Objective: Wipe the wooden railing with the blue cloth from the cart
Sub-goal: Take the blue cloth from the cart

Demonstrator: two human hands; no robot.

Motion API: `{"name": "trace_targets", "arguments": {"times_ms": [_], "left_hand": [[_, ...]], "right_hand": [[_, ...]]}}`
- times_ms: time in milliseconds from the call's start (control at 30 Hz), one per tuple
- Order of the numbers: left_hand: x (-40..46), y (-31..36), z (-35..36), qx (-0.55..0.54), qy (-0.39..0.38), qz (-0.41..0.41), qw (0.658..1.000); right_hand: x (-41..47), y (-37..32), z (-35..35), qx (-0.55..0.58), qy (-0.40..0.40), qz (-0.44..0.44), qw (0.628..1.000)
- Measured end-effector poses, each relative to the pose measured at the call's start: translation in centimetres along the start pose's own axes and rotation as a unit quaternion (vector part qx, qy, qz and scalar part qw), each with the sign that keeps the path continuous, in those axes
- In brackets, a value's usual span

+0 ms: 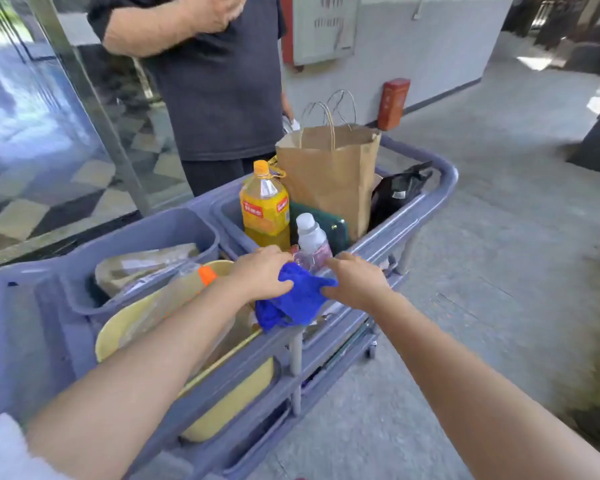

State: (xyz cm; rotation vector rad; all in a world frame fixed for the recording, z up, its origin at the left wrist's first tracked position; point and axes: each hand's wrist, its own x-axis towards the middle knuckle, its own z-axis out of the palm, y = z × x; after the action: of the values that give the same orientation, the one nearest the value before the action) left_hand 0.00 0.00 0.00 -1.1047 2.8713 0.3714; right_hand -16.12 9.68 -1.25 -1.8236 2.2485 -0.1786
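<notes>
Blue cloth (297,299): centre of frame, bunched over the near rim of the grey cart (413,216), gripped by left hand (262,271) and right hand (355,280) at opposite edges. Behind it, centre: clear bottle (311,242), yellow bottle (265,206), paper bag (329,174). Lower left: yellow tub (229,407), contents apparently plastic-wrapped.

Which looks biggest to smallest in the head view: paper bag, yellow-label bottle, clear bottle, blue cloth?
1. paper bag
2. yellow-label bottle and blue cloth: alike, cloth bunched and nearer, unranked
3. clear bottle, partly hidden
</notes>
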Motion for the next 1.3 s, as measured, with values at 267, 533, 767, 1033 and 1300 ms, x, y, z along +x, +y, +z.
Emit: {"name": "trace_targets", "arguments": {"times_ms": [267,533,767,1033,1300], "left_hand": [[0.8,-1.7,3.6,0.0,-0.084,0.015,0.996],[-1.0,-1.9,3.5,-0.037,-0.015,0.033,0.999],[2.0,0.6,-1.2,-0.154,0.007,0.041,0.987],[7.8,11.0,-4.4,-0.221,0.014,0.169,0.961],[7.3,30.5,-1.2,-0.239,-0.096,0.39,0.884]], "right_hand": [[1.3,-1.0,4.8,-0.046,-0.003,-0.06,0.997],[0.8,0.0,5.0,0.056,0.055,-0.078,0.994],[1.6,2.7,-0.1,0.14,0.079,-0.019,0.987],[-4.8,10.0,-7.4,0.176,0.142,0.126,0.966],[-24.0,17.1,-10.9,0.112,0.193,0.357,0.907]]}}
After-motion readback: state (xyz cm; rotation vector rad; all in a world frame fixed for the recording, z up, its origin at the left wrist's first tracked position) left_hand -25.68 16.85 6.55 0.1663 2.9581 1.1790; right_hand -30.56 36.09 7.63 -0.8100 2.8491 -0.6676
